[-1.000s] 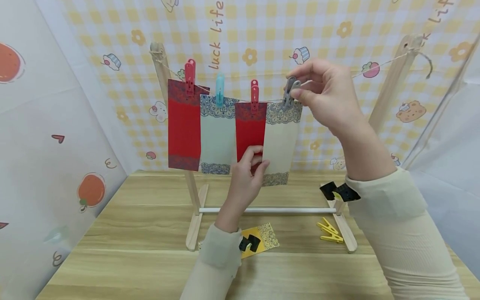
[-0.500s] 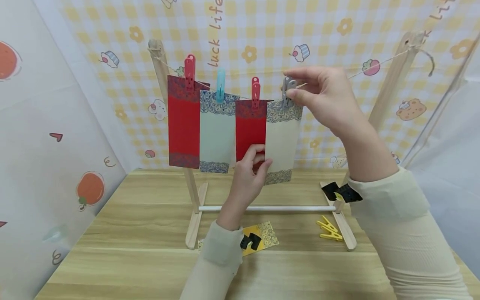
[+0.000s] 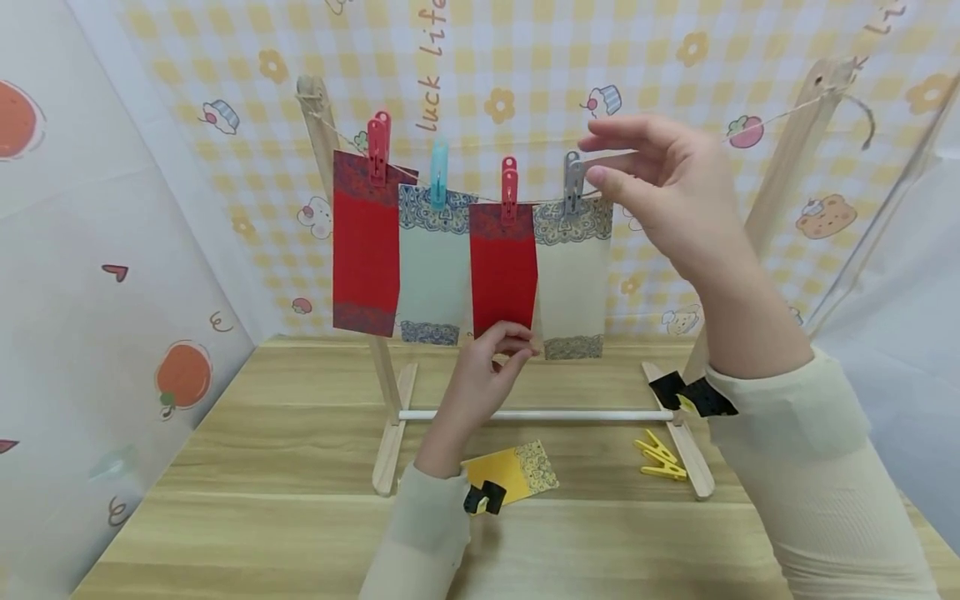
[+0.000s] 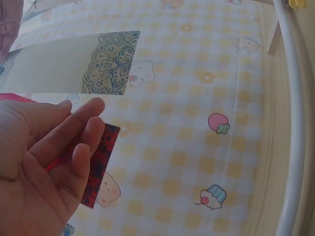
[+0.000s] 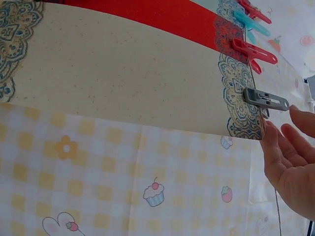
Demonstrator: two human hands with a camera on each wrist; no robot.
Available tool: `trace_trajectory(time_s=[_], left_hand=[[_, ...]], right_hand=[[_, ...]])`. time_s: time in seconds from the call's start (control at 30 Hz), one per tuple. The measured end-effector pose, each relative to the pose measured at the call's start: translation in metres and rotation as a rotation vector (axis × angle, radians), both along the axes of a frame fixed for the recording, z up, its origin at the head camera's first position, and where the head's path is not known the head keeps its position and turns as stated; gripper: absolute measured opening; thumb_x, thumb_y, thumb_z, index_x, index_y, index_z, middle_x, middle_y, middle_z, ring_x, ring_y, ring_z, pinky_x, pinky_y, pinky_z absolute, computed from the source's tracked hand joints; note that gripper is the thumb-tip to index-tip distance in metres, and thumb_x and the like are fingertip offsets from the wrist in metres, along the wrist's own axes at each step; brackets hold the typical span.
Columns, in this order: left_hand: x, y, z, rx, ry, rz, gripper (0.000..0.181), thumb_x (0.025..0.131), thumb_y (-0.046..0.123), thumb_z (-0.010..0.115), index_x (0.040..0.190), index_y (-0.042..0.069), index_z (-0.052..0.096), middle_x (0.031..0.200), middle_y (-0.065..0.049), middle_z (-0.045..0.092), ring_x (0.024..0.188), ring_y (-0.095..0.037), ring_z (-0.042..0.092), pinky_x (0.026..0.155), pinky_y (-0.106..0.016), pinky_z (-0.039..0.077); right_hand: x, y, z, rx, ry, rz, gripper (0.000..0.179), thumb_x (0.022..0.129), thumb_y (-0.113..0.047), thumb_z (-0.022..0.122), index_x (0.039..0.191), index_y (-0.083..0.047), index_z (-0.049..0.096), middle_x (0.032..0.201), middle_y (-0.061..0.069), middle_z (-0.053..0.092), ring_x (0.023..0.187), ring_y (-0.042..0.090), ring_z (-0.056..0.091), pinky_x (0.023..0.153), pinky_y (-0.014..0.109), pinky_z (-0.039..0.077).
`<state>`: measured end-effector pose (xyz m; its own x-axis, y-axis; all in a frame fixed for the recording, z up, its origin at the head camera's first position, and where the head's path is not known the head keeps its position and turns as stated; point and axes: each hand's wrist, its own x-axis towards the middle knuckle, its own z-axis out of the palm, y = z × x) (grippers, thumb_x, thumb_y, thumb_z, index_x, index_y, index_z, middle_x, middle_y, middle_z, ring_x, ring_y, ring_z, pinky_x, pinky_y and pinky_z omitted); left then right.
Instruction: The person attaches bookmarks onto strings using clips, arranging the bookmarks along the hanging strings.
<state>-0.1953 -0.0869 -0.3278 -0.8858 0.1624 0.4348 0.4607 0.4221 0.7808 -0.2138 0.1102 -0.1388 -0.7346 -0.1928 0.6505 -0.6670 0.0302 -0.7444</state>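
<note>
The cream card [image 3: 573,279] is hanging by the gray clip [image 3: 573,185], just left of the right hand [image 3: 678,196], whose fingers are standing apart, gripping nothing. The left hand's [image 3: 478,371] loosely bent fingers are hovering before the neighbouring red card [image 3: 504,271], apparently empty. Clipping is looking complete; the next move is probably calling for the yellow card [image 3: 497,473] lying below the left fingers on the counter [image 3: 600,542].

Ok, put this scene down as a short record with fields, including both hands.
Hung cards, head view, left to right: first red card, pale green card, second red card, cream card
Clips, same order: first red clip, light blue clip, second red clip, gray clip
Right hand: beside gray clip, thumb and fingers parted
Left hand: by second red card's lower end, contact unclear
On table: yellow card, yellow clips
</note>
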Motion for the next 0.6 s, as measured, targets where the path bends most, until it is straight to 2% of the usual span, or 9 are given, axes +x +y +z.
trace_trajectory(time_s=[0.13,0.3,0.43,0.6], left_hand=[[0.005,-0.005,-0.004,-0.061,-0.049,-0.019,0.019,0.097,0.013,0.064,0.115,0.01,0.065,0.104,-0.003,0.075,0.097,-0.016,0.068,0.071,-0.025,0.052],[0.011,-0.009,-0.008,-0.164,-0.095,-0.059,0.017,0.098,0.013,0.062,0.114,0.01,0.069,0.103,-0.002,0.075,0.094,-0.015,0.067,0.073,-0.023,0.053],[0.016,-0.014,-0.012,-0.22,-0.098,-0.073,0.018,0.098,0.012,0.063,0.113,0.008,0.071,0.103,-0.003,0.076,0.093,-0.017,0.068,0.074,-0.024,0.055],[0.02,-0.02,-0.017,-0.275,-0.134,-0.073,0.021,0.099,0.015,0.062,0.116,0.009,0.07,0.108,-0.004,0.074,0.096,-0.017,0.068,0.08,-0.029,0.057]], right_hand=[[0.003,0.006,-0.005,-0.119,0.04,0.089,0.026,0.087,0.006,0.07,0.112,0.0,0.072,0.103,0.005,0.075,0.091,0.012,0.074,0.079,0.018,0.056],[0.009,0.018,-0.014,-0.152,0.063,0.147,0.025,0.087,0.009,0.069,0.111,0.002,0.071,0.103,0.007,0.076,0.09,0.015,0.075,0.077,0.019,0.057],[0.014,0.027,-0.027,-0.097,0.069,0.126,0.025,0.088,0.009,0.067,0.112,0.003,0.071,0.104,0.004,0.076,0.09,0.013,0.074,0.077,0.018,0.056],[0.019,0.04,-0.051,0.024,0.044,0.069,0.025,0.09,0.006,0.066,0.115,0.005,0.069,0.107,-0.001,0.076,0.095,0.01,0.072,0.083,0.016,0.055]])
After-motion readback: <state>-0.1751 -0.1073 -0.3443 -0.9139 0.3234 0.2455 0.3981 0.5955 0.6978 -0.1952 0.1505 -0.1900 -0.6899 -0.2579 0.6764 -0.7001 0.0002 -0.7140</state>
